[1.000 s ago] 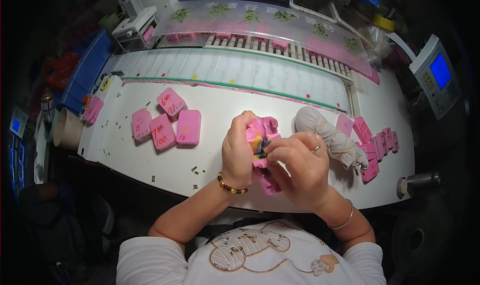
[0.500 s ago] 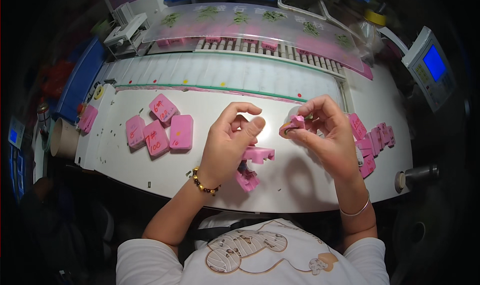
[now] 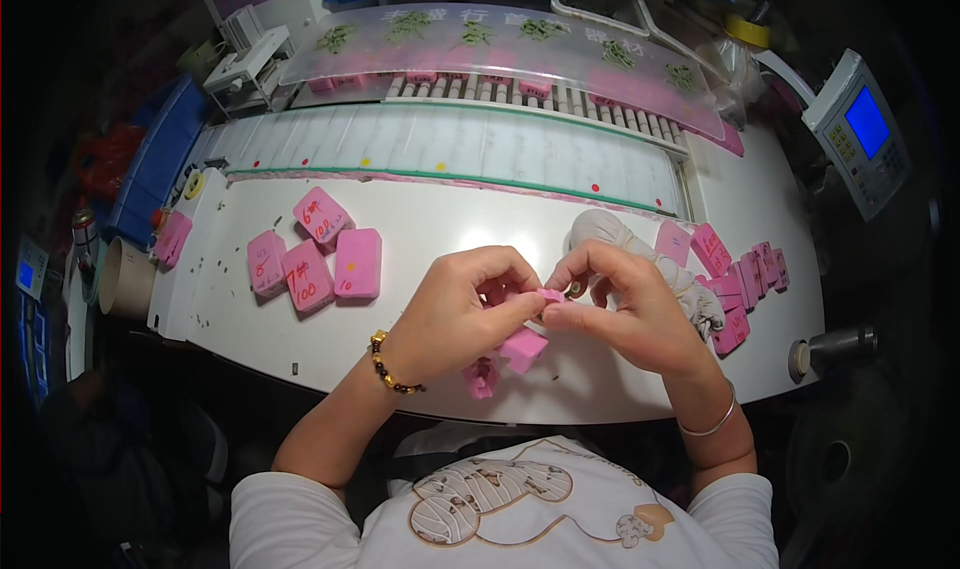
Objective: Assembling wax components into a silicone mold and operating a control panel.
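Small pink flat rubbery piece (image 3: 551, 295) pinched between both hands just above the white desk (image 3: 420, 229), near its front edge. Left hand (image 3: 462, 314) grip closed on the piece's left end, thumb and forefinger together over it; right hand (image 3: 628, 307) grip closed on the right end, fingertips (image 3: 560, 316) touching the piece from below and the side. Long axis of the piece roughly left-right, bridging the 2 grips, so neither hand clearly nearer; both in contact. Just below the hands, on the desk: 1 pink rubbery block (image 3: 523, 349), tilted, and 1 smaller pink notched part (image 3: 481, 377) at the desk's front edge, both closer to the left hand than to the right, down and toward the body from the held piece. Exact shape of the held piece too small to tell. Well apart to the left: group of 4 pink rectangular pads with handwritten marks (image 3: 312, 256), lying flat. Behind the right hand: crumpled grey-white cloth glove (image 3: 615, 231), touching or just beside the knuckles, cannot tell which. Further right: row of small pink parts (image 3: 742, 284) stacked along the desk's right side. Dark-and-gold bead bracelet (image 3: 391, 369) on the left wrist, thin silver bangle (image 3: 710, 424) on the right.
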A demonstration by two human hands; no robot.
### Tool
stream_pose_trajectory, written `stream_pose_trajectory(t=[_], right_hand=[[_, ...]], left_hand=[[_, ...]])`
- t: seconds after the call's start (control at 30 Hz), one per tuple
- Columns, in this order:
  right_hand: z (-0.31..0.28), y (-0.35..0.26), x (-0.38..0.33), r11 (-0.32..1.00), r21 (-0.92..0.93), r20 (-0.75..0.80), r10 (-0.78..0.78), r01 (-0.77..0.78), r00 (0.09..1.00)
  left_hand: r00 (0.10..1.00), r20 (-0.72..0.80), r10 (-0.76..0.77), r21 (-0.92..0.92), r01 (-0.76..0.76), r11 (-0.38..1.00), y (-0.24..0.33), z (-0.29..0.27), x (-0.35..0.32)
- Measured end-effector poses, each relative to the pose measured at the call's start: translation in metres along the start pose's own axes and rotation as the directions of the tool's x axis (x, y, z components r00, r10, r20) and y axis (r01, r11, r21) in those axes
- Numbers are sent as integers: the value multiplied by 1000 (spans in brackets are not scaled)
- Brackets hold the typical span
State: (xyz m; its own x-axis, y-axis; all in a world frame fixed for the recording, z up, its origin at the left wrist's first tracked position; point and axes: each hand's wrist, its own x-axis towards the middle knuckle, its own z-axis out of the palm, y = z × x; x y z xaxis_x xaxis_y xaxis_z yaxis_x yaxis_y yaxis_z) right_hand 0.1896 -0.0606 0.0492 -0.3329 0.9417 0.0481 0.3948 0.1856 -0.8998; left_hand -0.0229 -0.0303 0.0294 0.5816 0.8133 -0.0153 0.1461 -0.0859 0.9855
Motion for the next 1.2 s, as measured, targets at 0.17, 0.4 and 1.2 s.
stream_pose_trajectory(t=[0.17, 0.4, 1.2], right_hand=[[7, 0, -2, 999, 17, -83, -26, 28, 996], [22, 11, 0, 479, -770, -139, -770, 421, 623], [26, 12, -6, 790, 604, -182, 261, -102, 948]], left_hand=[[1000, -27, -13, -150, 9, 989, -5, 4, -1], [995, -82, -49, -506, 1, 862, -14, 15, 0], [997, -40, -61, -455, 36, 890, -11, 13, 1]])
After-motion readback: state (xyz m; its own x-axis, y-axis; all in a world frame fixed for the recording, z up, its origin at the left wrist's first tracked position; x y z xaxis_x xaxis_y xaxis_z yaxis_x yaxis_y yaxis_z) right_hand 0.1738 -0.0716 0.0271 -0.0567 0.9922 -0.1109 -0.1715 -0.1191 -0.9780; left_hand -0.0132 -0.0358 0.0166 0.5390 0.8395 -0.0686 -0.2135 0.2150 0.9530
